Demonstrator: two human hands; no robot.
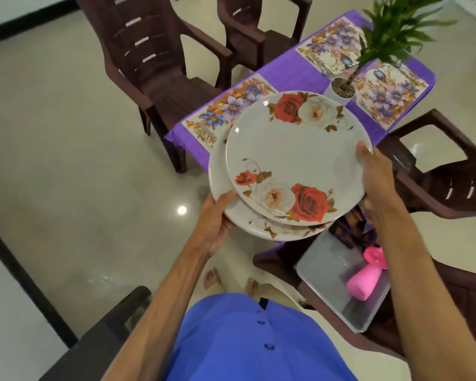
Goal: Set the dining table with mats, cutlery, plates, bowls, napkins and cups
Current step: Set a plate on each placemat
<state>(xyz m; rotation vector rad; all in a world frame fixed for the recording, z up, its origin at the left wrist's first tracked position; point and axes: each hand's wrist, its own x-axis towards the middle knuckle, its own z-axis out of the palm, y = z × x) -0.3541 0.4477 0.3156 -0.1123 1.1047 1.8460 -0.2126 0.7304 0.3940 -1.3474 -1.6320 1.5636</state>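
- While the plates are carried above the near end of the counter [294, 75], none has been set down yet; mats are laid, cutlery seems to lie on them, though it is too small to be sure.
- Left hand [213, 224] holds the lower plate [217, 171] from below at its near-left rim, fingers curled under, thumb on the rim.
- Right hand [374, 174] grips the top plate [294, 155] at its right rim, thumb over the edge, fingers hidden beneath.
- Top plate sits shifted right and forward on the lower plate, not squarely stacked.
- Risk: glossy plates could slide off each other if the stack tilts; each is held at one rim only.
- Risk: potted plant [341, 88] stands mid-counter just past the plates; a far reach could knock its leaves or pot.
- Risk: a plate lowered onto the near-left mat [226, 114] could land on the cutlery there.
- Room: far mats [330, 48] lie beyond the plant, so going round looks safer than reaching over.
- Edges: brown chairs [154, 64] stand at both long sides; wide open floor on the left.
- Tray [330, 270] on a chair seat at right, below the plates, holds pink cups [363, 284] and a folded patterned cloth, likely napkins; the right elbow passes close above it.
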